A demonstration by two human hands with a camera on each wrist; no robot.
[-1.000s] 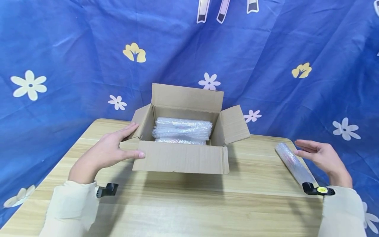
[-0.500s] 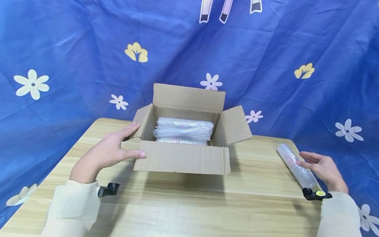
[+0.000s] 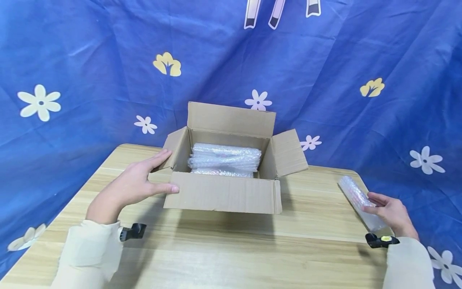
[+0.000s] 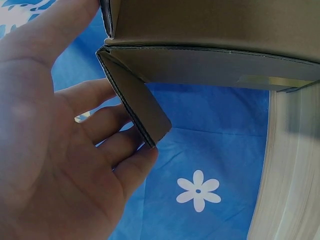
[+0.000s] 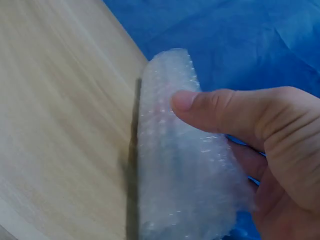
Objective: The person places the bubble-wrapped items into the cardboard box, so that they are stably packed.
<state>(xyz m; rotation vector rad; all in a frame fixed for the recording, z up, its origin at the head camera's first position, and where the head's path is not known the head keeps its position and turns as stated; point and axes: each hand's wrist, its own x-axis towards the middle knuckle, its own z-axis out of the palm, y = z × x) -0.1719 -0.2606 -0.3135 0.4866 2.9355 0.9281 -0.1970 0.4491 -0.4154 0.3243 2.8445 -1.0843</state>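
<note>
An open cardboard box (image 3: 221,192) stands near the back of the wooden table with its flaps folded out. My left hand (image 3: 131,182) holds its left corner, thumb at the front flap and fingers behind the side flap (image 4: 134,100). Inside the box lie several bubble-wrapped packages (image 3: 224,157). Far to the right, my right hand (image 3: 390,210) grips another bubble-wrapped package (image 5: 175,150), long and narrow, at the table's right edge. The thumb presses on top of the wrap while the fingers are partly hidden on its outer side. Faint pink shows through the plastic.
The wooden table (image 3: 223,257) ends at its right edge just beneath the held package. A blue cloth (image 3: 223,52) with white flowers hangs behind the table and down its sides. The box's right flap (image 3: 288,152) sticks out toward the right.
My right hand has moved down and slightly inward onto the bubble-wrapped package, its thumb now over the wrap. The left hand keeps its hold on the box. The head view has shifted slightly.
</note>
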